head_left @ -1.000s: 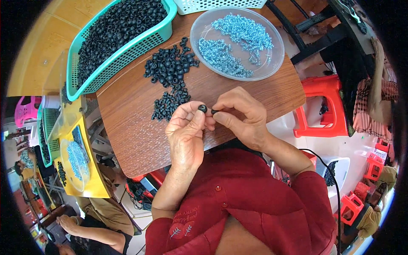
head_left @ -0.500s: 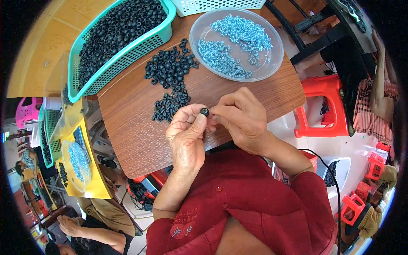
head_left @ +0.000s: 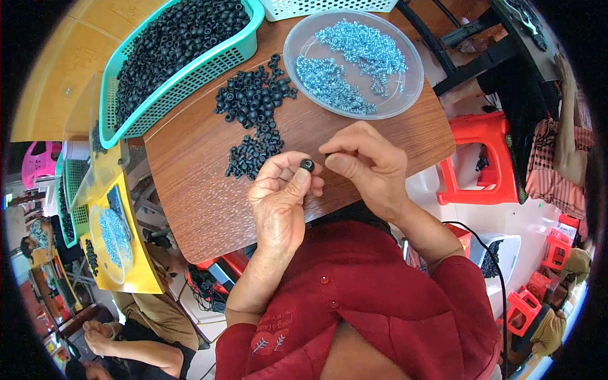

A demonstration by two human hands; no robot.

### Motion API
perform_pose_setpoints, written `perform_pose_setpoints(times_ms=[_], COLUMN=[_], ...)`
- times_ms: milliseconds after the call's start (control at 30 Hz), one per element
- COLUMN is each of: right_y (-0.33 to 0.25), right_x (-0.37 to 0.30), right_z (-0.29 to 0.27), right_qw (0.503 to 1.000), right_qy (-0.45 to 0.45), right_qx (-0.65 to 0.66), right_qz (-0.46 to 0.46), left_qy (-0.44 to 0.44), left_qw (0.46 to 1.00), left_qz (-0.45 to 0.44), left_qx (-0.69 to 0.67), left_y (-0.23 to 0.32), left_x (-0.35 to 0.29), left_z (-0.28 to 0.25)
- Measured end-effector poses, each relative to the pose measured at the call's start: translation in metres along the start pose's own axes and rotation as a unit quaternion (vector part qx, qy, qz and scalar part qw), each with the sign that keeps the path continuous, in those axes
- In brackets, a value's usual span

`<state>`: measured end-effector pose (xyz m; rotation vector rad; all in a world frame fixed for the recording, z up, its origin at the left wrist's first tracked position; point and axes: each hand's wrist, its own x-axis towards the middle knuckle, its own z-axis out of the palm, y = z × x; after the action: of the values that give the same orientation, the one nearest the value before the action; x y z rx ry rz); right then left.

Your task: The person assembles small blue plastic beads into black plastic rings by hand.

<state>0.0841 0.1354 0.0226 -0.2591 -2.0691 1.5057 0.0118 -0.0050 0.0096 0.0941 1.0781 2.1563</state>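
Note:
Between the thumb and fingers of my left hand [head_left: 278,201] is a small black plastic cap [head_left: 307,165], its round opening facing up. My right hand [head_left: 373,166] is a little to the right, apart from the cap, thumb and forefinger pinched together. A tiny dark bit shows at those fingertips, too small to name. Beyond my hands lie two heaps on the brown table [head_left: 196,215]: larger black caps [head_left: 253,98] behind and smaller black rings [head_left: 253,152] nearer. At the far right, a clear round tub [head_left: 353,114] holds bluish metal springs [head_left: 364,50].
A turquoise basket [head_left: 190,85] full of black caps stands at the far left, a white basket [head_left: 329,7] beside it. Red stools [head_left: 500,158] stand to the right. On the left another person's hands [head_left: 101,335] are near a yellow tabletop [head_left: 139,259] bearing similar parts.
My right hand has drawn away from the cap, up and to the right, its fingers now pinched beside it. The left hand still grips the cap in nearly the same place.

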Motion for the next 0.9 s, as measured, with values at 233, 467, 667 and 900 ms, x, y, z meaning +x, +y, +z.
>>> perform_pose_setpoints(times_ms=[233, 467, 667, 900], right_y=[-0.0043, -0.0001, -0.0023, 0.002], right_x=[0.0028, 0.0028, 0.0047, 0.0034], right_z=[0.003, 0.005, 0.0049, 0.0052], right_qw=[0.974, 0.966, 0.968, 0.992], right_qy=[-0.032, -0.042, -0.049, -0.05], right_qx=[0.186, 0.215, 0.202, 0.087], right_qz=[0.122, 0.14, 0.143, 0.073], left_qy=[0.014, 0.013, 0.017, 0.036], left_qw=[0.999, 0.997, 0.991, 0.987], left_qz=[0.027, 0.041, 0.068, 0.065], left_qx=[0.026, 0.057, 0.116, 0.14], left_y=[0.0007, -0.0017, -0.0033, -0.0045], left_x=[-0.0013, -0.001, -0.0012, -0.0021], left_z=[0.0035, 0.0022, 0.0015, 0.0019])
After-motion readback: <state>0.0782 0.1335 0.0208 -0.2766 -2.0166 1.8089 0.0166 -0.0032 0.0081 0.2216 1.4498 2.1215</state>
